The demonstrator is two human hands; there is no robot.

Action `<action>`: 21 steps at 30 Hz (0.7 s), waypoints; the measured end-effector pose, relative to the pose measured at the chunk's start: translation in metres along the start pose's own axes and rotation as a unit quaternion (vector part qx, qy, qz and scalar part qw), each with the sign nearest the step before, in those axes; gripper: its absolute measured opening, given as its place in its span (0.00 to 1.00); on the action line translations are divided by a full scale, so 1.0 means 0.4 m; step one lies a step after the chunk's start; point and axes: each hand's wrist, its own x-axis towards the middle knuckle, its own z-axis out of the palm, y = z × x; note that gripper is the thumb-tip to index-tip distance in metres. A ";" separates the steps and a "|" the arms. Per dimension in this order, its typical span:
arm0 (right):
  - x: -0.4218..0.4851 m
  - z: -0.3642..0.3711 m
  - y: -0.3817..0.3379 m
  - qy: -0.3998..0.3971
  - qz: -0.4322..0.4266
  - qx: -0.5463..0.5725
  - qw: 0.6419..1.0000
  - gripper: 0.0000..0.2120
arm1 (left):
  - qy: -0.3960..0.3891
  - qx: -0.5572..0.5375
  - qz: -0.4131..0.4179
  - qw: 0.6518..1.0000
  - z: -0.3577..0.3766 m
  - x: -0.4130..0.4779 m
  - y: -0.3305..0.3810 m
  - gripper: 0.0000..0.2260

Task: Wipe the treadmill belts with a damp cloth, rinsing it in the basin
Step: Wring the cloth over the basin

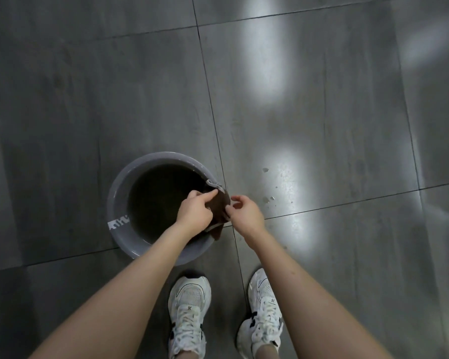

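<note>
A round grey basin with dark water stands on the tiled floor just ahead of my feet. A dark brown cloth with a pale edge hangs over the basin's right rim. My left hand pinches the cloth's left side above the water. My right hand grips the cloth's right edge with its fingertips, just outside the rim. No treadmill is in view.
Grey floor tiles with dark joints spread all around, with bright light reflections. Water drops lie on the floor right of the basin. My two white sneakers stand just behind the basin.
</note>
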 end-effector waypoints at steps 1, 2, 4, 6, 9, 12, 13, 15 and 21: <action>0.000 -0.002 -0.002 -0.003 -0.010 -0.018 1.000 0.18 | -0.002 0.008 0.017 1.000 0.007 0.000 0.010 0.24; 0.005 -0.001 -0.002 -0.005 -0.020 -0.037 0.999 0.18 | -0.005 0.013 0.030 0.999 0.016 0.002 0.018 0.23; 0.014 0.008 0.006 -0.008 -0.030 -0.078 0.996 0.18 | -0.008 0.017 0.043 0.999 0.038 0.004 0.026 0.23; 0.023 0.016 0.016 0.008 -0.026 -0.113 0.993 0.15 | 0.015 0.004 0.050 0.999 0.050 0.006 0.026 0.23; 0.039 0.002 0.037 0.063 -0.033 -0.092 0.993 0.10 | 0.109 0.058 0.102 0.987 0.038 -0.001 0.028 0.22; 0.058 -0.026 0.066 0.110 -0.031 -0.099 0.988 0.10 | 0.104 0.154 0.150 0.971 0.029 0.000 0.018 0.22; 0.066 -0.026 0.074 0.099 -0.036 -0.121 0.987 0.10 | 0.080 0.168 0.140 0.973 0.033 0.008 0.008 0.22; 0.078 -0.014 0.077 0.047 -0.049 -0.126 0.990 0.12 | 0.048 0.168 0.120 0.977 0.043 0.026 -0.002 0.21; 0.027 -0.042 0.055 0.038 -0.057 -0.080 0.994 0.17 | 0.018 0.139 0.082 0.987 0.019 0.001 0.027 0.21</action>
